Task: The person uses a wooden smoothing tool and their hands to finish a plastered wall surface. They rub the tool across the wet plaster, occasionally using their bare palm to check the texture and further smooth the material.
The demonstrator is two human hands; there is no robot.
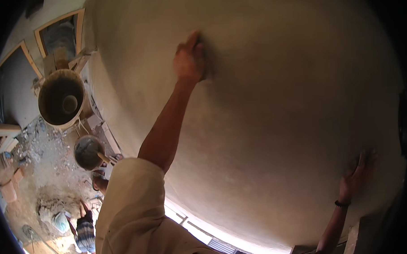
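A broad grey-beige plastered wall (274,102) fills most of the view. High on it, my left hand (189,58) is closed and pressed to the surface, with a dark edge under its fingers that I cannot make out. Lower at the right, my right hand (355,173), a dark band at its wrist, is against or very near the wall; its fingers are smeared by motion, so I cannot tell whether it holds anything.
At left are a large bucket (48,99) with a small container inside, a round pan (84,157) with a handled tool, wooden frames (27,52) and rubble (33,142). Another person in a striped top (85,236) bends low beside a pale bag (61,221).
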